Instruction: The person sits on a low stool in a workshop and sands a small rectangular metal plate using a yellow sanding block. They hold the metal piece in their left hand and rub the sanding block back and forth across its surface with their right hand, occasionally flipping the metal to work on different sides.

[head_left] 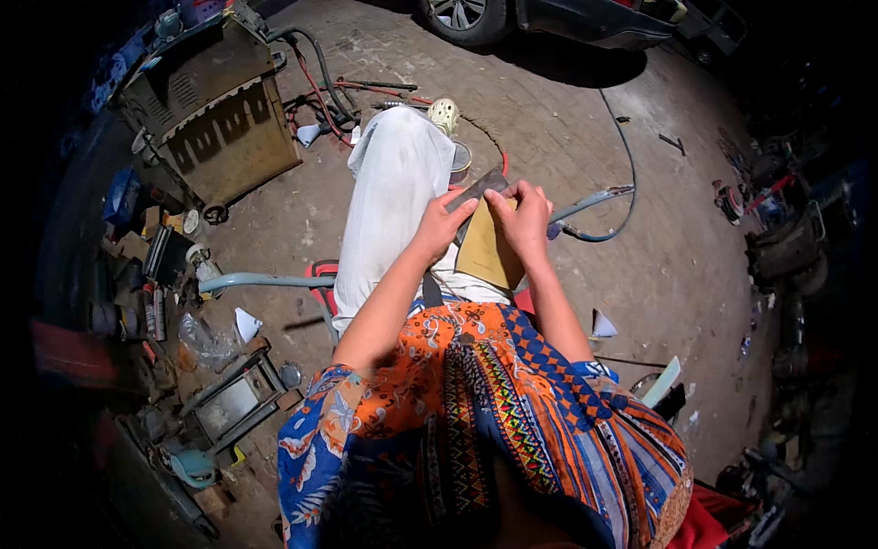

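Above my lap, both hands hold what looks like a sheet of sandpaper [490, 249], tan on one face, with a dark grey part folded or lying along its upper left. My left hand [441, 225] pinches the dark grey part, thumb on top. My right hand [525, 218] grips the tan upper edge, its thumb close to the left thumb. Both hands' other fingers are partly hidden behind the sheet. Beyond the hands, a small round can [460, 161] stands on the floor beside my white-trousered leg [393, 201].
A large metal machine [229, 137] with cables stands at far left. Tools and scrap clutter the left side around a grey metal frame [233, 403]. A hose [631, 151] curves across the floor at right. A car wheel [460, 18] is at the far edge.
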`<state>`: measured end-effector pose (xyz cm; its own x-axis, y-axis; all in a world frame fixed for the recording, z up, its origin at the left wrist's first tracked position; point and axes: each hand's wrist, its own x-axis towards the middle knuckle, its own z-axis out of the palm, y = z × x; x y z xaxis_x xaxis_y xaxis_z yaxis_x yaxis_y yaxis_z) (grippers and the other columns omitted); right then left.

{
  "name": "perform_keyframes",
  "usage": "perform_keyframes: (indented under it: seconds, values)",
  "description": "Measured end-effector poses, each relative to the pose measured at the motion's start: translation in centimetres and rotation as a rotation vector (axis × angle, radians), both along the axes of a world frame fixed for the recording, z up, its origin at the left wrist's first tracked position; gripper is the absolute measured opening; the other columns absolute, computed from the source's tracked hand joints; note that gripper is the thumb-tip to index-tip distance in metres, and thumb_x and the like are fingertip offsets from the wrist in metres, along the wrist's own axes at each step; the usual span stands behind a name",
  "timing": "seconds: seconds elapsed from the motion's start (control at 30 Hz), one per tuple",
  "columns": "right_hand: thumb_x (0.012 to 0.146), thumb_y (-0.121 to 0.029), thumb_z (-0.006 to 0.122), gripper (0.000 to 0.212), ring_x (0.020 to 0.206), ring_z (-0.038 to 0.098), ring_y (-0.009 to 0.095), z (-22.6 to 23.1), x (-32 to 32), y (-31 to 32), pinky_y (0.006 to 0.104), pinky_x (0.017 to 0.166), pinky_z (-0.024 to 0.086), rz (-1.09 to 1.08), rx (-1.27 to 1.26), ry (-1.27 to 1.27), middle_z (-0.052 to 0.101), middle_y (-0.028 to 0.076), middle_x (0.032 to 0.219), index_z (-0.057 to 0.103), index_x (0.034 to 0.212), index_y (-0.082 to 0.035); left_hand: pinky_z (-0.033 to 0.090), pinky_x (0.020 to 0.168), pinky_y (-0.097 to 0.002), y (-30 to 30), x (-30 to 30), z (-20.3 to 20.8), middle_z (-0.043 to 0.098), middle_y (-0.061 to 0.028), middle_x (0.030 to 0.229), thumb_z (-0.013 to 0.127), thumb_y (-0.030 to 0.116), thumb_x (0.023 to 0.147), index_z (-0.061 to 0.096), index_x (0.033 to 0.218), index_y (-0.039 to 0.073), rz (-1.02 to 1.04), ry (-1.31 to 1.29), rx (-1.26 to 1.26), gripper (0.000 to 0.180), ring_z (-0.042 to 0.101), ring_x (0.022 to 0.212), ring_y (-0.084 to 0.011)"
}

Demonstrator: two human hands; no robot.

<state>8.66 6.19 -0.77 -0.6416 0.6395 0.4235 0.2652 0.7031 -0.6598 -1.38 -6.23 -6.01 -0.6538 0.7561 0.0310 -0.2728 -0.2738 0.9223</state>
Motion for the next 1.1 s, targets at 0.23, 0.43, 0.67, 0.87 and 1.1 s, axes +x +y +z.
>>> perform_keyframes:
  seconds: [0.23,0.43,0.67,0.87,1.1]
  values:
    - [0.074,-0.034,0.08,0.038,0.079,0.06,0.031,-0.1,0.5,2.5,0.0419,0.075,0.047,-0.119,0.001,0.009,0.063,0.017,0.078,0.063,0.075,0.0,0.049,0.079,-0.0229,-0.1,0.6,0.4,0.066,-0.0005,0.1,0.062,0.014,0.095,0.064,0.117,-0.003,0.023,0.111,-0.013,0.028,0.059,0.088,-0.0072]
    - [0.074,-0.037,0.079,0.037,0.09,0.056,0.036,0.9,-0.3,0.5,0.0425,0.087,0.04,0.028,-0.087,0.015,0.062,0.018,0.086,0.065,0.081,-0.004,0.05,0.079,-0.023,-0.1,0.2,0.3,0.066,-0.0027,0.101,0.063,0.014,0.094,0.063,0.117,-0.003,0.03,0.022,0.04,0.029,0.061,0.089,-0.0088]
    - [0.073,-0.037,0.08,0.036,0.093,0.055,0.034,0.3,0.7,3.2,0.0429,0.087,0.041,-0.077,-0.214,-0.026,0.063,0.017,0.086,0.066,0.082,-0.005,0.049,0.08,-0.0232,-0.3,0.4,0.5,0.067,-0.0026,0.103,0.063,0.015,0.094,0.062,0.119,-0.004,0.022,0.052,0.015,0.032,0.061,0.09,-0.0084]
    - [0.074,-0.037,0.079,0.035,0.09,0.055,0.034,1.1,-0.4,0.0,0.0426,0.087,0.041,-0.01,-0.073,0.009,0.062,0.016,0.083,0.066,0.081,-0.005,0.049,0.08,-0.0228,0.0,0.2,0.3,0.066,-0.0023,0.101,0.064,0.017,0.094,0.065,0.114,-0.003,0.033,0.024,0.038,0.028,0.061,0.089,-0.0077]
    - [0.073,-0.035,0.081,0.035,0.09,0.055,0.031,0.2,0.7,3.5,0.041,0.082,0.041,-0.088,-0.118,-0.003,0.062,0.013,0.081,0.064,0.079,-0.005,0.049,0.08,-0.0227,0.0,0.4,0.1,0.067,-0.0031,0.103,0.062,0.014,0.095,0.063,0.119,-0.004,0.009,0.015,0.058,0.03,0.061,0.09,-0.0081]
